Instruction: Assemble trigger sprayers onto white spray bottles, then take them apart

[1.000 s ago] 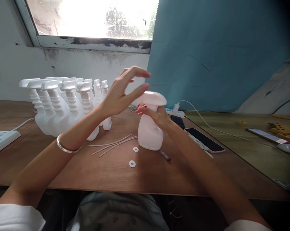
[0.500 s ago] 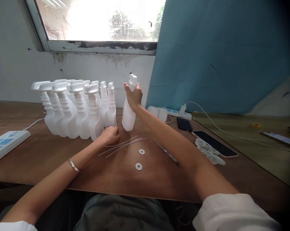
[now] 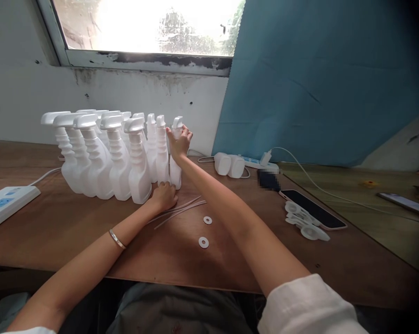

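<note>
A white spray bottle [image 3: 175, 173] stands upright at the right end of a group of similar bottles, and my right hand [image 3: 180, 144] is wrapped round its neck just below the head. My left hand [image 3: 164, 196] rests on the table at the foot of the bottles, fingers curled and pressed together. Its fingertips are hidden, so whether they grip anything does not show. Under and beside that hand lie several thin white tubes [image 3: 181, 208]. Two flat white washers, a farther washer [image 3: 208, 220] and a nearer washer [image 3: 203, 242], lie on the table between my forearms.
Several white spray bottles [image 3: 138, 178] crowd the left side. A power strip [image 3: 9, 204] sits far left. To the right are two white containers [image 3: 229, 165], a plugged-in charger [image 3: 265, 158], a phone [image 3: 313, 208] and clear plastic pieces [image 3: 305, 222]. Behind hangs a blue curtain [image 3: 293, 83].
My right hand has brought the spray bottle left and down, beside the others. My left hand has shifted slightly right. The pen-like tool is now out of sight by my right forearm.
</note>
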